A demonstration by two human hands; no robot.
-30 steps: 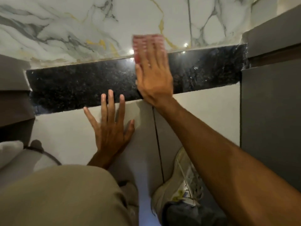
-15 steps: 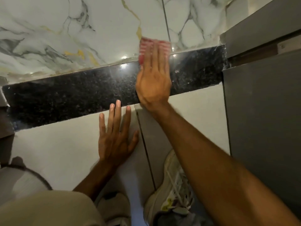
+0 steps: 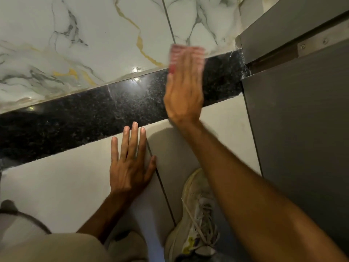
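Observation:
My right hand (image 3: 184,91) lies flat with straight fingers on a pink-red cloth (image 3: 174,53), pressing it against the black speckled stone strip (image 3: 75,121) near the strip's right end. Only the cloth's edges show around my fingertips, and that hand is motion-blurred. My left hand (image 3: 130,163) rests flat, fingers spread, on the pale floor tile (image 3: 56,182) just below the strip.
White marble tiles (image 3: 94,35) with grey and gold veins lie beyond the strip. A grey door or panel (image 3: 302,148) with a metal hinge plate stands at the right. My white sneaker (image 3: 196,214) and bent knee (image 3: 47,248) are at the bottom.
My right hand has slid the cloth rightward along the black strip, closer to the grey panel. My left hand stays planted on the tile while the view has shifted.

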